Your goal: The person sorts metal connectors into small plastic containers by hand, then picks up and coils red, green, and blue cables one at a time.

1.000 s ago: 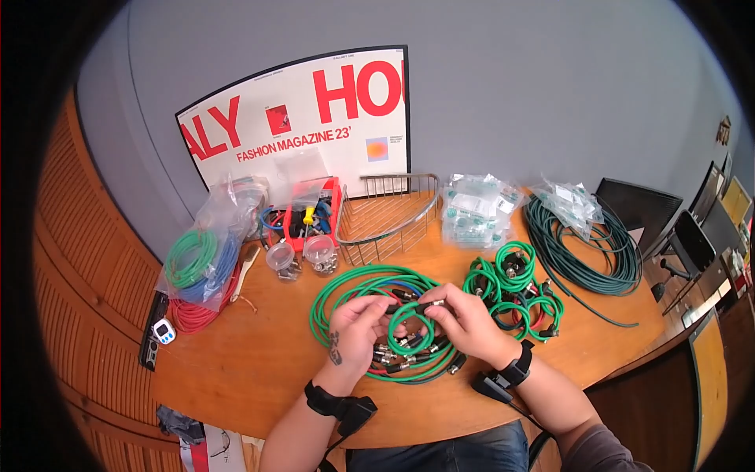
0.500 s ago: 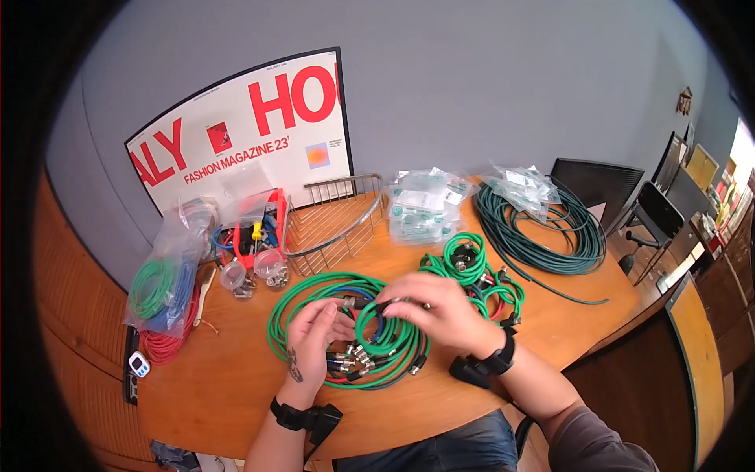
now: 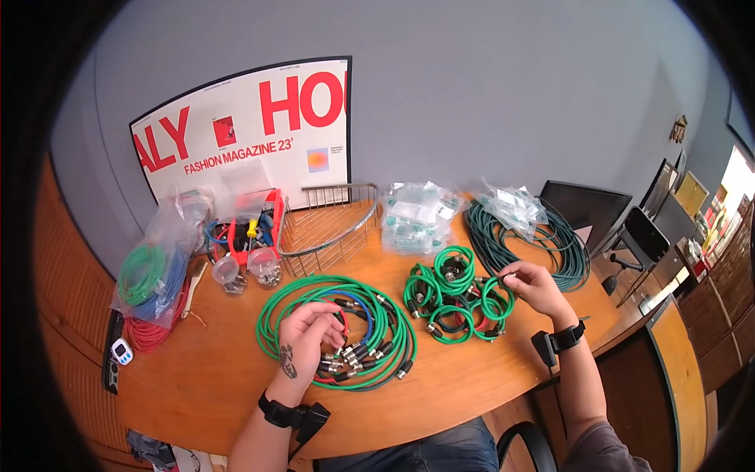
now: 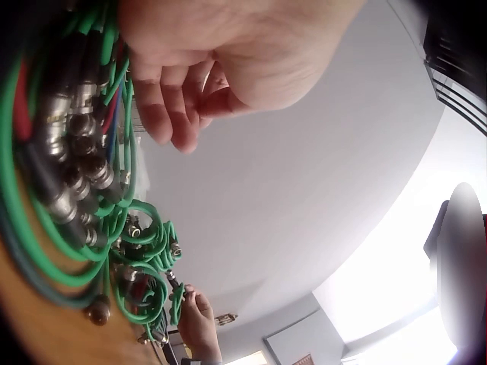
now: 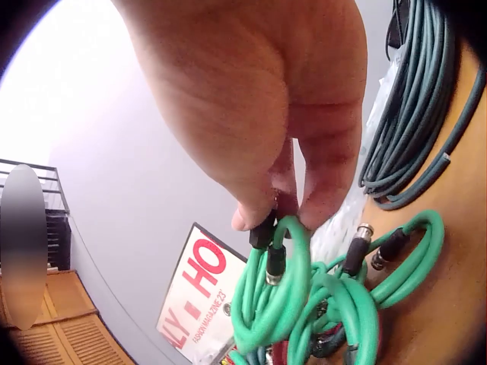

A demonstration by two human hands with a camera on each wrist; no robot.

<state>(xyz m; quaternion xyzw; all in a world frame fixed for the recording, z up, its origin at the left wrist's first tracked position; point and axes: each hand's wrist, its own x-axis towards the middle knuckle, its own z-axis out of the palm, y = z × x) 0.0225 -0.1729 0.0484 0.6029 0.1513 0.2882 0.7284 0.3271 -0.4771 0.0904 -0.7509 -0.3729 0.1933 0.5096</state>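
Note:
My right hand (image 3: pixel 541 291) pinches the black connector end of a small coiled green cable (image 5: pixel 301 289) between thumb and fingertips. That coil hangs down at the right side of a cluster of small green cable coils (image 3: pixel 421 278), overlapping it in the head view. My left hand (image 3: pixel 304 333) is held over the left part of a large loose coil of green cables (image 3: pixel 398 330), its fingers loosely bent with nothing between them. Several metal-tipped black connectors (image 4: pixel 84 114) bunch inside that large coil, together with red and blue strands.
Behind stand a wire corner basket (image 3: pixel 330 236), a red tool bin (image 3: pixel 275 216) and two small tubs (image 3: pixel 263 263) of metal parts. Clear plastic packets (image 3: pixel 417 220) and a dark green cable coil (image 3: pixel 578 252) lie back right. Bagged cables (image 3: pixel 141 275) lie left.
My right hand has carried the small green coil from above the large coil rightward to the cluster. The left hand has let go of it and stays over the large coil.

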